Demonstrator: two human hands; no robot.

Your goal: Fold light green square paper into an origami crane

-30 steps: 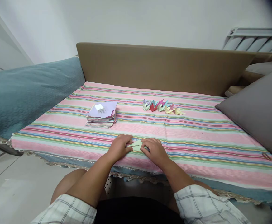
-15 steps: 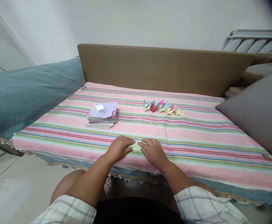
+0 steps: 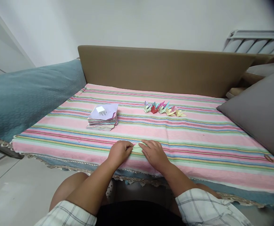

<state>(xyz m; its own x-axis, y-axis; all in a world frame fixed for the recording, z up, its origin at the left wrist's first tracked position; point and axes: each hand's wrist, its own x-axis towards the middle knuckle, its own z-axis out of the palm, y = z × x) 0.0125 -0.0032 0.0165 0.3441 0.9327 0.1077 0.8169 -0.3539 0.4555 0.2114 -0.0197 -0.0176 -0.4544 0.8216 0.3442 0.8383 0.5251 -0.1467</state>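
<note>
A small pale green folded paper (image 3: pixel 137 147) lies on the striped cloth (image 3: pixel 198 138) near its front edge. My left hand (image 3: pixel 119 152) presses on its left end with curled fingers. My right hand (image 3: pixel 153 153) lies over its right end, fingers bent down onto the paper. Most of the paper is hidden between the two hands. Farther back, a stack of coloured paper squares (image 3: pixel 102 118) carries a small white plug (image 3: pixel 100 110). A row of several folded paper cranes (image 3: pixel 164 108) stands at the middle back.
A tan backrest (image 3: pixel 165 67) runs along the far edge of the cloth. A teal cover (image 3: pixel 28 94) rises at the left, a grey cushion (image 3: pixel 261 113) at the right. The floor (image 3: pixel 14 194) shows at the lower left, below the fringed front edge.
Both hands have stayed on the green paper and shifted slightly. The left hand's fingers have curled in tighter, and less of the paper shows between the hands.
</note>
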